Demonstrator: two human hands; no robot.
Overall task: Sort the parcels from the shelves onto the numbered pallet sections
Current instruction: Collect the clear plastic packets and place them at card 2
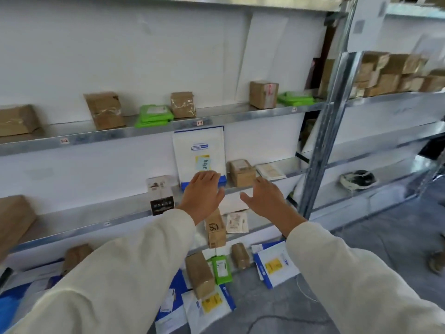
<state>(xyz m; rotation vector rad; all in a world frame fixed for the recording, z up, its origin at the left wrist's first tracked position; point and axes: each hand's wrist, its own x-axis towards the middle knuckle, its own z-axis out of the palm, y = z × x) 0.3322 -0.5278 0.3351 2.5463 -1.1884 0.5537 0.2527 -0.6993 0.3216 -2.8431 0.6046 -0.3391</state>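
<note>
While both hands reached toward the white mailer (199, 150) leaning at the back of the middle shelf (84, 229), the left hand (202, 189) spread its fingers at the mailer's lower blue edge and the right hand (262, 196) hung open just beside, holding nothing. Pulled from one side, the thin mailer could slip flat or nudge the brown box (242, 173) over the shelf's front edge. Its blue handwritten note was unreadable; a lower box (214, 231) read "JS".
</note>
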